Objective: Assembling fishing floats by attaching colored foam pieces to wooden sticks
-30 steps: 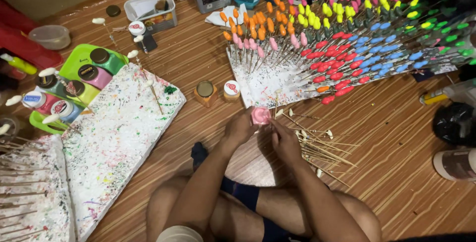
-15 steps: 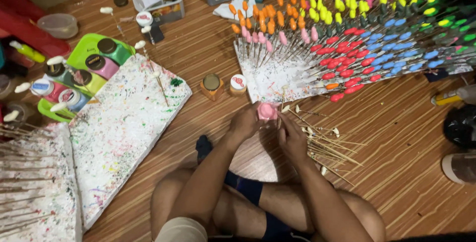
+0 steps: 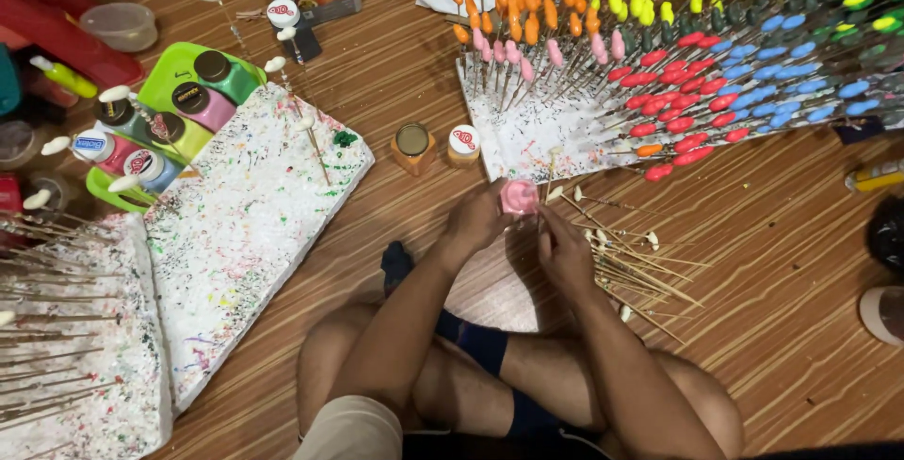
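head view shows the left hand clasping a pink paint pot while the right hand pinches a thin stick at it above the floor, so a tilt risks spilling paint

We see our own two forearms bare from the elbow down, with no sleeve, watch, ring or band on either. Our left hand and right hand are ungloved. Our legs are bare at the knees and shins. Below the hands, dark navy shorts cover our thighs, and nearest the camera, below the shorts, a light beige shirt hem shows.
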